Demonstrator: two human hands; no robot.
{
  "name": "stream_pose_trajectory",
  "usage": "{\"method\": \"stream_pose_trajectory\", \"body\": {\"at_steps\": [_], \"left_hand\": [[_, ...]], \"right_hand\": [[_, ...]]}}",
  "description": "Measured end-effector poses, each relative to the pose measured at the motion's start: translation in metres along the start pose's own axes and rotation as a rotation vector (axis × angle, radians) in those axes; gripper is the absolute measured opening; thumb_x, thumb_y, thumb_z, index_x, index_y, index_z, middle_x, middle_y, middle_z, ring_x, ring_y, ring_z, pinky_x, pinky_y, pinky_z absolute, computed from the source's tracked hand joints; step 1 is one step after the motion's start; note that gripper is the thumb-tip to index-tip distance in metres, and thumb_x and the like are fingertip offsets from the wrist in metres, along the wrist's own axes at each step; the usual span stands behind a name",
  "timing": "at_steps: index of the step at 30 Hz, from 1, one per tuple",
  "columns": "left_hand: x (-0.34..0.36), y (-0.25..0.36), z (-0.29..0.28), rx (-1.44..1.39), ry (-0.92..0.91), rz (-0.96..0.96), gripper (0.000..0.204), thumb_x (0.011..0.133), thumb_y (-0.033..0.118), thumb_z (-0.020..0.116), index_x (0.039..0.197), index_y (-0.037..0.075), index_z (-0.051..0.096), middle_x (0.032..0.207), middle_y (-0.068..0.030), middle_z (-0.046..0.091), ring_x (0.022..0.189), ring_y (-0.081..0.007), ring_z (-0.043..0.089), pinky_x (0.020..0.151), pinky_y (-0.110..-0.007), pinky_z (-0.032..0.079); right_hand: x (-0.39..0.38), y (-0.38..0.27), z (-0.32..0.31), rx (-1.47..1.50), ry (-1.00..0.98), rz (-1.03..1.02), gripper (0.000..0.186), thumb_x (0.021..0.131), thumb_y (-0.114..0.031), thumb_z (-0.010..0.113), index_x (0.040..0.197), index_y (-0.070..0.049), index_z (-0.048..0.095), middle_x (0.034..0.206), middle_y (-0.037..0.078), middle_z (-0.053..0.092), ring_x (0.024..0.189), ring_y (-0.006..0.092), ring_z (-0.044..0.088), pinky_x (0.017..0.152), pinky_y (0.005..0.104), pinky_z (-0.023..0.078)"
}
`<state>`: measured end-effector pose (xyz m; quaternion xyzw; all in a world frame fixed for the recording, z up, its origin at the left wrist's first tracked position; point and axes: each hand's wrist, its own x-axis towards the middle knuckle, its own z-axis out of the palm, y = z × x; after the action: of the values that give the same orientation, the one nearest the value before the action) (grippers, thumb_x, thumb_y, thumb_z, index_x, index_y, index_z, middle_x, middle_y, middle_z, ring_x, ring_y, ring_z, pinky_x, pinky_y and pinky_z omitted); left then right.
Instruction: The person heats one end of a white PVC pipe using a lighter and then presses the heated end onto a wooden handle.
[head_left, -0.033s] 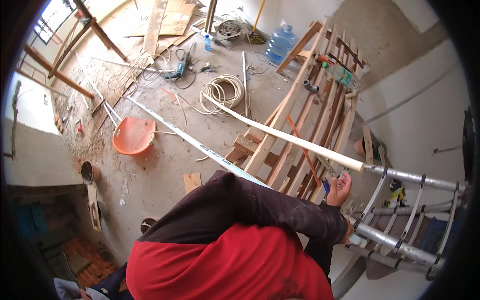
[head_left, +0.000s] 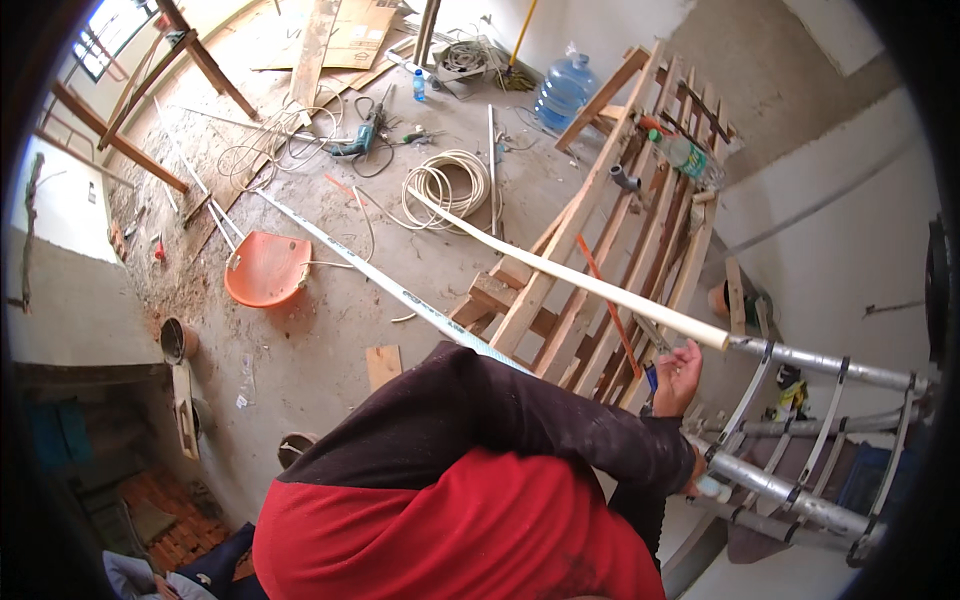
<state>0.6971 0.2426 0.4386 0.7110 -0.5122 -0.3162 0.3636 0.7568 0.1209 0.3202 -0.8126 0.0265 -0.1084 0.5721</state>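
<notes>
My left arm, in a dark sleeve, reaches across to the right. At its cuff my left hand (head_left: 692, 473) is beside the rail of a metal ladder (head_left: 800, 497), next to a small whitish piece (head_left: 714, 488); its fingers are mostly hidden. Beyond that sleeve, my right hand (head_left: 678, 378) has its fingers curled together just below the end of a long cream pipe (head_left: 620, 292). Whatever is between them is too small to name. A tool with a blue handle (head_left: 651, 376) is close to this hand; whether the hand touches it, I cannot tell.
The cream pipe crosses a wooden slatted frame (head_left: 575, 335) holding a plastic bottle (head_left: 685, 157) and grey pipe fitting (head_left: 624, 178). On the floor are a coiled hose (head_left: 450, 188), power drill (head_left: 358, 140), orange scoop-shaped basin (head_left: 268, 270), long white pipe (head_left: 370, 270) and water jug (head_left: 567, 92).
The fingers of my right hand have shifted slightly and curled closer together. The view has moved a little; the cream pipe and the ladder stay in place.
</notes>
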Motion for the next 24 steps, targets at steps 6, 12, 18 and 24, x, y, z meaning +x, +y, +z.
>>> {"method": "stream_pose_trajectory", "body": {"at_steps": [6,12,18,24], "left_hand": [[0.011,0.01,0.009,-0.024,0.052,0.062,0.048,0.081,0.049,0.066,0.109,0.01,0.059,0.082,-0.0152,0.066,0.075,-0.0349,0.067,0.069,-0.045,0.052],[0.015,0.013,0.024,-0.039,0.063,0.084,0.048,0.08,0.049,0.066,0.106,0.009,0.061,0.083,-0.0158,0.066,0.076,-0.0349,0.066,0.07,-0.045,0.051],[0.009,0.008,0.043,-0.019,0.056,0.088,0.048,0.079,0.05,0.066,0.103,0.008,0.063,0.084,-0.0163,0.066,0.077,-0.0349,0.066,0.072,-0.044,0.051],[0.014,0.006,0.083,0.043,0.04,0.057,0.048,0.078,0.05,0.067,0.1,0.007,0.065,0.084,-0.0168,0.066,0.079,-0.0349,0.066,0.073,-0.044,0.05]], "right_hand": [[0.029,-0.114,0.101,0.54,-0.44,-0.12,0.065,0.087,-0.03,0.072,0.136,-0.003,0.04,0.135,0.015,0.046,0.125,0.024,0.046,0.103,0.0374,0.04],[0.042,-0.118,0.144,1.007,-0.444,-0.155,0.035,0.093,-0.041,0.06,0.083,-0.009,0.051,0.087,0.006,0.053,0.097,0.0237,0.052,0.101,0.0407,0.037],[0.04,-0.142,0.073,1.2,-0.253,-0.218,0.038,0.097,-0.04,0.054,0.073,-0.014,0.04,0.07,-0.001,0.037,0.079,0.0187,0.04,0.087,0.0384,0.033],[0.007,-0.163,-0.033,1.278,-0.172,-0.295,0.037,0.095,-0.04,0.058,0.075,-0.014,0.039,0.071,-0.001,0.039,0.08,0.0188,0.041,0.092,0.0431,0.033]]}}
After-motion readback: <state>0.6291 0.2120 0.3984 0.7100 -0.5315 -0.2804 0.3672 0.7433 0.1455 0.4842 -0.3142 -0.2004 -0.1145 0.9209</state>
